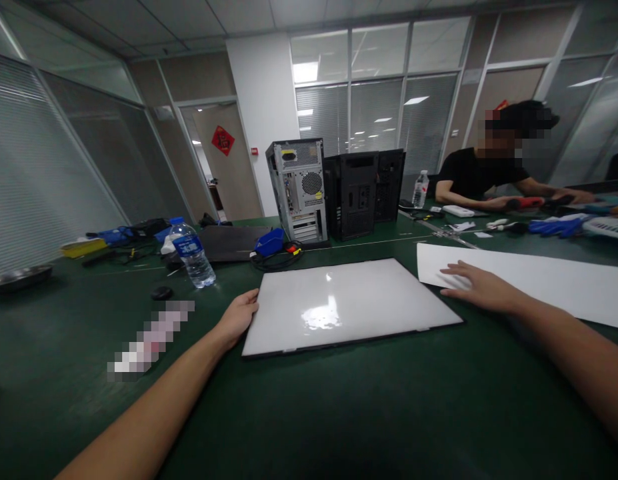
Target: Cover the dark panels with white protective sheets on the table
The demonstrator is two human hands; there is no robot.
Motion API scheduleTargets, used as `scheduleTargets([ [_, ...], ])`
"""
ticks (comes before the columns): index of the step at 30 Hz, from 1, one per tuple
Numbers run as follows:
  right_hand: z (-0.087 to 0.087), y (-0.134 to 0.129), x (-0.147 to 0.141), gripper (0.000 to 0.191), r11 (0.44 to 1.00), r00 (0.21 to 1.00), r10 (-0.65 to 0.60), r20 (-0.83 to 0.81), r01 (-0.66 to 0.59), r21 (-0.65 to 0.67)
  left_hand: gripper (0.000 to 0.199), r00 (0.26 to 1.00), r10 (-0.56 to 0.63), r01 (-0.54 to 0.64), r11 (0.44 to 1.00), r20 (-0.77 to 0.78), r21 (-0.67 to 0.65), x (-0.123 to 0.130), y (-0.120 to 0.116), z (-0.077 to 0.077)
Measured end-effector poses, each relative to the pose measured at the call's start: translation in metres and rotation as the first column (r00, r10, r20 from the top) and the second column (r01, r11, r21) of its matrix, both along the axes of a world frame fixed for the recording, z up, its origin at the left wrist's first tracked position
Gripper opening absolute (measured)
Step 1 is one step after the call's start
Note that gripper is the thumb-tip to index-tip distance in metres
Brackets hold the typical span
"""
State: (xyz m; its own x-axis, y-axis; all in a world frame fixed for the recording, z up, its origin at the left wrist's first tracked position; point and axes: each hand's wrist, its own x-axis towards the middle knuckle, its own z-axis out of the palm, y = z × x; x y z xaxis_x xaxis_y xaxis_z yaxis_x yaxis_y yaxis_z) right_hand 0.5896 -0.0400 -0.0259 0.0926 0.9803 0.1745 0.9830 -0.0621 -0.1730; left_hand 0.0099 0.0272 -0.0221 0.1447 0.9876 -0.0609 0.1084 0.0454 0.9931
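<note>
Two hands work over one green surface (339, 413). One white panel (339, 300) with a thin dark border lies flat on it, in front of the person and between the two hands. The left hand (237, 317) touches the panel's left edge with its fingers; whether its grip is closed on that edge, I cannot tell. The right hand (481, 287) has an open grip, its fingers spread over the left end of one white sheet (549, 280), which lies just beside the panel on the right; whether they touch the sheet is unclear.

Behind the panel stand one computer case (311, 183) with a grey metal back and at least two black cases (357, 193). There are two clear bottles: one with a blue label (191, 250), leaning to the left of the panel, and a smaller one (420, 190) upright right of the cases. One small black rounded thing (162, 293) lies near the first bottle. One metal bowl (21, 280) and one yellow box (85, 249) sit at the far left. One other person (481, 177) sits at the right, near some blue gloves (559, 225).
</note>
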Motion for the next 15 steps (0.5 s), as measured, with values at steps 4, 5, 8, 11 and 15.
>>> scheduleTargets([
  [4, 0.006, -0.002, -0.004, 0.054, 1.000, 1.000, -0.011, -0.008, 0.011, -0.029, 0.048, 0.999, 0.017, -0.017, 1.000, -0.032, 0.017, 0.000, 0.001, -0.001],
  [5, 0.009, -0.003, -0.006, 0.050, 0.999, 1.000, -0.027, -0.006, 0.027, -0.018, 0.047, 0.999, 0.025, -0.025, 0.999, -0.041, 0.023, 0.000, 0.001, -0.001],
  [8, 0.019, -0.005, -0.017, 0.048, 0.996, 0.997, -0.081, -0.007, 0.081, 0.049, 0.047, 0.998, 0.046, -0.044, 0.999, -0.051, 0.031, 0.000, 0.000, -0.001],
  [11, 0.027, -0.007, -0.033, 0.053, 0.989, 0.995, -0.082, -0.063, 0.089, 0.121, 0.048, 0.997, 0.058, -0.057, 0.998, -0.043, 0.021, 0.001, 0.000, 0.000],
  [15, 0.031, -0.006, -0.044, 0.067, 0.982, 0.951, 0.106, -0.291, -0.053, 0.183, 0.050, 0.997, 0.062, -0.062, 0.998, -0.037, 0.008, 0.000, -0.001, 0.000],
])
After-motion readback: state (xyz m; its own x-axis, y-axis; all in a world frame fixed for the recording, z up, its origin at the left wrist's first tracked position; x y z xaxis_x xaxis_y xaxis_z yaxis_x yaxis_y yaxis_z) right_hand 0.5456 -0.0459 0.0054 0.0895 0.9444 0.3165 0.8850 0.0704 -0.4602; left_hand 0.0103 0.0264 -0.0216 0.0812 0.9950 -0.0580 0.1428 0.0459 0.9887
